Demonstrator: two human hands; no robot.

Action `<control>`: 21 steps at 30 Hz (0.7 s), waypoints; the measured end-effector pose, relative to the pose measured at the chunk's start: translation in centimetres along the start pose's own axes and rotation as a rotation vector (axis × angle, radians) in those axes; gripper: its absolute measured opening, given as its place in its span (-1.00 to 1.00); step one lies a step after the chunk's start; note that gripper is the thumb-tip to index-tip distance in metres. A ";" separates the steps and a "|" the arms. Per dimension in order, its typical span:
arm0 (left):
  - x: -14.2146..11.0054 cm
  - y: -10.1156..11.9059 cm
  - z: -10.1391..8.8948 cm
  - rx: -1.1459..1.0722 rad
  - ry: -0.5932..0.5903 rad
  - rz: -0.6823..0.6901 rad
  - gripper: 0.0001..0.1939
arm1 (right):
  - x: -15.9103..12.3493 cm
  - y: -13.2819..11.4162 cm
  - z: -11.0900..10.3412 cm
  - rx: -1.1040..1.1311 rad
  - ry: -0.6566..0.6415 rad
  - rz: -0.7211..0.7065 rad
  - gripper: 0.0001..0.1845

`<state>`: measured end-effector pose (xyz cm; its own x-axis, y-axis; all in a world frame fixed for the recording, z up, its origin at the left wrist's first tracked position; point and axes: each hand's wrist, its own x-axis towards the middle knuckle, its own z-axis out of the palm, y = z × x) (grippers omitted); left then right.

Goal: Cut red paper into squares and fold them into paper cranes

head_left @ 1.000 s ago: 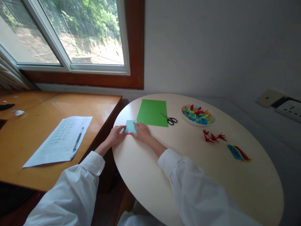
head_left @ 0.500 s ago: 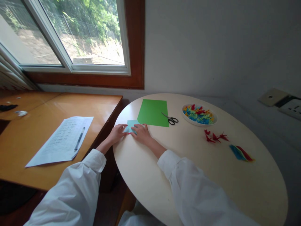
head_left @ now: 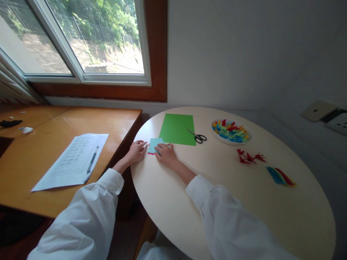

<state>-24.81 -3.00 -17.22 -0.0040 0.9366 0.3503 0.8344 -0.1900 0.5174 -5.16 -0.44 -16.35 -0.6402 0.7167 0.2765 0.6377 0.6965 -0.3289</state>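
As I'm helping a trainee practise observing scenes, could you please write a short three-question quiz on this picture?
1. True or false: the scissors lie partly on the green sheet.
2. The right hand touches: (a) the pen; (b) the light-blue paper; (c) the window.
3. What colour are the pointed folded shapes lying outside the white dish?

Key: 1. True. 2. (b). 3. Red.
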 end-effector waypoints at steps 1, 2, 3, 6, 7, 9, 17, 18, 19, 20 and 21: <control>-0.1 0.1 0.0 0.024 -0.018 0.026 -0.65 | -0.3 0.0 -0.1 0.001 -0.002 -0.003 -0.72; -0.3 0.4 0.1 0.043 -0.035 0.051 -0.64 | -0.6 0.0 -0.3 0.002 -0.004 -0.007 -0.72; -0.6 0.7 0.1 0.058 -0.050 0.075 -0.64 | -0.9 0.0 -0.4 0.003 -0.007 -0.011 -0.72; -1.6 2.0 0.0 0.089 -0.096 0.134 -0.65 | -2.0 0.2 -0.8 0.004 -0.015 -0.028 -0.71; -2.0 2.5 0.0 0.105 -0.108 0.155 -0.64 | -2.4 0.3 -1.0 0.003 -0.017 -0.037 -0.71; -2.5 3.4 -0.1 0.207 -0.127 0.237 -0.63 | -3.2 0.5 -1.3 -0.003 -0.016 -0.058 -0.71; -3.9 5.8 -0.1 0.258 -0.158 0.307 -0.62 | -7.2 1.4 -3.6 -0.035 -0.023 -0.034 -0.71; -4.1 6.1 0.0 0.235 -0.157 0.322 -0.62 | -7.8 1.5 -3.9 -0.043 -0.026 -0.035 -0.71; -4.4 6.5 0.2 0.216 -0.162 0.346 -0.61 | -8.5 1.7 -4.2 -0.047 -0.029 -0.039 -0.71; -4.6 6.8 0.5 0.204 -0.173 0.375 -0.59 | -9.1 1.8 -4.5 -0.048 -0.026 -0.040 -0.71; -4.9 7.3 0.7 0.201 -0.195 0.406 -0.58 | -9.8 1.9 -4.7 -0.047 -0.021 -0.036 -0.72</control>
<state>-18.33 -8.71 -15.73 0.4303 0.8401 0.3302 0.8371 -0.5082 0.2023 4.33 -5.94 -15.40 -0.6719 0.6904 0.2680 0.6330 0.7232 -0.2762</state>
